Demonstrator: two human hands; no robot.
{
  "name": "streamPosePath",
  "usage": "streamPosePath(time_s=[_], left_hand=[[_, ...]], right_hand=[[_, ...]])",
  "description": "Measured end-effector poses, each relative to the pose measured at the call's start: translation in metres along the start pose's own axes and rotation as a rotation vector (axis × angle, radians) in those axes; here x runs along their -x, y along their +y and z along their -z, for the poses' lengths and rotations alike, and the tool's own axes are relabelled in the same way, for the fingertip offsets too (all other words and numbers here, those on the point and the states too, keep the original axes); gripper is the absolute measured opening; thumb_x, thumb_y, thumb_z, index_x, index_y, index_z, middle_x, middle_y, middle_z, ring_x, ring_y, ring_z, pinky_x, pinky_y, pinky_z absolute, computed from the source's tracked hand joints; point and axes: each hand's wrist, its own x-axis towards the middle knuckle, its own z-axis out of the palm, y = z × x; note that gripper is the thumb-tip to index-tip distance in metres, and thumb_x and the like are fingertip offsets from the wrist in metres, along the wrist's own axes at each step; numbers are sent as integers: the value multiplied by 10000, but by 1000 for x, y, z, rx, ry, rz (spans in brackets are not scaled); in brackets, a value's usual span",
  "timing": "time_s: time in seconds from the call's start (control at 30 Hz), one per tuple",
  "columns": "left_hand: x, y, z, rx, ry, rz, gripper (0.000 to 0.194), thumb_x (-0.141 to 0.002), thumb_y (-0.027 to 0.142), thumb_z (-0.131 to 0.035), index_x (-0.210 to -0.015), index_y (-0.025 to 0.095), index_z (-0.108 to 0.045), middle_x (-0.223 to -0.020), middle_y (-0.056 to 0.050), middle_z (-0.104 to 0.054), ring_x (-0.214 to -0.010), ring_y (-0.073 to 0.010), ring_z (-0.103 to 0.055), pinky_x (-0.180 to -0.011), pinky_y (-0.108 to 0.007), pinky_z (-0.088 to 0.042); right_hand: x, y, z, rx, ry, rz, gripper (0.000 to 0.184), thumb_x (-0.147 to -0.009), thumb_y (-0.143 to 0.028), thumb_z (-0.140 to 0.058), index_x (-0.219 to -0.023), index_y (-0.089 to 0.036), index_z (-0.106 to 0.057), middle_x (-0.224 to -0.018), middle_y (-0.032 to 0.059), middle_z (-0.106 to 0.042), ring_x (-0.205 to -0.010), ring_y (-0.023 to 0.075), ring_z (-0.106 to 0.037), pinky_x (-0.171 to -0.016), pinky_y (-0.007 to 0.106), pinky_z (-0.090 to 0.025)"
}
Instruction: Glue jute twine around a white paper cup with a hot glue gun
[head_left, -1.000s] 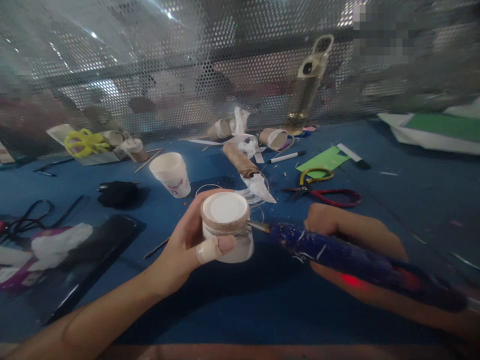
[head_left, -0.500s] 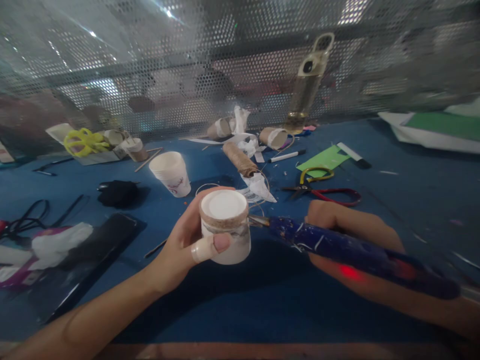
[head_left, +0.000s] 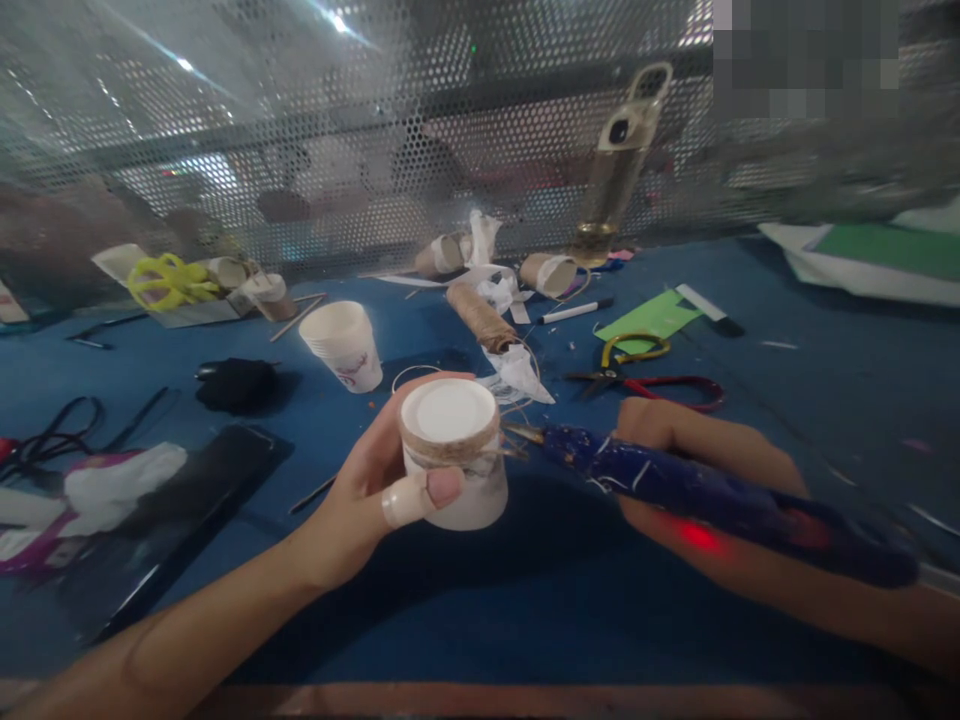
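My left hand is closed around an upside-down white paper cup, its thumb wrapped in a bandage. Brown twine is wound round the cup just below its upturned base. In my right hand is a blue hot glue gun with a red light glowing by the fingers. Its metal nozzle points left, close to the twine but a little apart from the cup. A loose strand of twine sticks out between cup and nozzle.
Behind the cup lie a twine roll and crumpled white paper. Red-and-yellow-handled scissors are near my right hand. Stacked paper cups stand left, with a black phone-like slab nearer. A bottle stands against the perforated metal screen.
The glue gun's nozzle has drawn slightly away to the right and up from the twine. The loose twine end now shows beside the cup, which has tilted slightly.
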Motion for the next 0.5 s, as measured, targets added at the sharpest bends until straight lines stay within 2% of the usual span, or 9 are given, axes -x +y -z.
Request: streamPosePath(time_s=[0.2, 0.37, 0.5], left_hand=[[-1, -3, 4, 2, -28, 20, 545, -941, 403, -734, -1465, 313, -619, -1457, -99, -675, -1275, -348, -645, -1057, -463, -520], [-1, -2, 3, 12, -31, 19, 556, -937, 409, -727, -1468, 290, -611, -1445, -113, -684, -1306, -373, -640, -1058, -478, -522], [0, -1, 2, 22, -42, 17, 572, -939, 424, -705, -1479, 270, -598, -1417, -128, -701, -1300, -388, -649, -1051, -495, -529]], right_hand=[[6, 5, -6, 27, 27, 67, 221, -885, -241, -616, -732, -288, -464, -618, -58, -496, -467, 127, -452, -435, 292, -377], [3, 3, -5, 26, 24, 47, 215, -884, -228, -611, -729, -282, -472, -612, -69, -493, -455, 107, -444, -418, 274, -349], [3, 3, -4, 17, 20, 17, 229, -888, -200, -597, -716, -281, -471, -625, -70, -477, -465, 111, -449, -427, 278, -369]])
